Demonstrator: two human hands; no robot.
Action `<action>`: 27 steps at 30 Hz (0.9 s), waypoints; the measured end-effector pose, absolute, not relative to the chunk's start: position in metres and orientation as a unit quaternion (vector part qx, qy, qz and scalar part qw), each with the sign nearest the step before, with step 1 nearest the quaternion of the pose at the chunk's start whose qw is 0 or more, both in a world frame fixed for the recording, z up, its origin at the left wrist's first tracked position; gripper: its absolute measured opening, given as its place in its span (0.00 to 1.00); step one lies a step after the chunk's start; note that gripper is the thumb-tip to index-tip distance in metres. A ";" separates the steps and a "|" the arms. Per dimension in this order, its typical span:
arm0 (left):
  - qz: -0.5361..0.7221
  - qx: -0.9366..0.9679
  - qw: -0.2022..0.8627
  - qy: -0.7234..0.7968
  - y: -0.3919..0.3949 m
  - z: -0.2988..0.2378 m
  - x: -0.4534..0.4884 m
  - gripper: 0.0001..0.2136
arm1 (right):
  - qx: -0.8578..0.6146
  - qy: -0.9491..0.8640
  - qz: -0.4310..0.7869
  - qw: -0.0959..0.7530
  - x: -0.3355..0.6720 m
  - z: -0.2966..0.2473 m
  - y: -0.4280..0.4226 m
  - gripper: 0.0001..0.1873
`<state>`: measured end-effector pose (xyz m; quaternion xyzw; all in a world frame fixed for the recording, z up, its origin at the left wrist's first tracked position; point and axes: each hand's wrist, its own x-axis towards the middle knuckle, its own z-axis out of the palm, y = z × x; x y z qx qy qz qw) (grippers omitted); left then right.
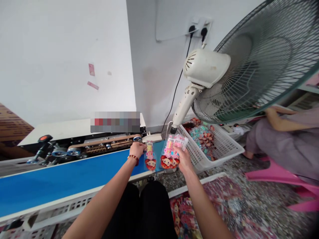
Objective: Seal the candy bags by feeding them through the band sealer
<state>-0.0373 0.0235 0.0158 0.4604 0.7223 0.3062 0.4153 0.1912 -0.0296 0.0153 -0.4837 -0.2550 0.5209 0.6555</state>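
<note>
My left hand [138, 150], with a beaded bracelet at the wrist, is closed at the fingertips on the upper left edge of a clear plastic packet [150, 164]. That packet has a printed cartoon head with red hair at its lower end and pink and yellow contents above. It is over the end of the blue conveyor belt [99, 169], beside the band sealing machine [107, 143]. A few similar packets [167, 156], overlapping like a fan, are gripped in my right hand [183, 158], its thumb across their front.
A white basket [224, 152] of packets stands at right, behind the fan [206, 68]. Another crate [216, 176] with many packets is below my right arm. A seated person [279, 142] on a pink stool [274, 172] is at far right. Power cords hang from wall sockets [198, 30].
</note>
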 end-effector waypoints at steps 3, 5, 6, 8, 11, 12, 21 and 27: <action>0.307 0.444 0.410 0.735 0.025 0.016 -0.048 0.06 | -0.487 -0.274 0.530 0.638 0.180 0.018 -0.030 0.18; 0.311 0.435 0.403 0.743 0.026 0.015 -0.056 0.06 | -0.490 -0.281 0.534 0.629 0.173 0.019 -0.030 0.17; 0.311 0.432 0.397 0.748 0.026 0.014 -0.061 0.06 | -0.490 -0.284 0.537 0.626 0.170 0.019 -0.030 0.17; 0.303 0.432 0.386 0.757 0.026 0.014 -0.072 0.07 | -0.488 -0.287 0.544 0.619 0.164 0.018 -0.030 0.17; 0.282 0.437 0.360 0.775 0.020 0.018 -0.099 0.08 | -0.484 -0.291 0.553 0.612 0.156 0.016 -0.029 0.18; 0.271 0.441 0.349 0.781 0.015 0.020 -0.110 0.08 | -0.484 -0.293 0.556 0.609 0.153 0.014 -0.029 0.19; 0.382 0.505 0.215 0.744 -0.051 0.021 -0.104 0.15 | -0.466 -0.343 0.591 0.562 0.132 0.006 -0.021 0.15; 0.448 0.515 0.437 0.586 -0.016 0.013 -0.033 0.21 | -0.485 -0.361 0.581 0.546 0.128 0.007 -0.018 0.16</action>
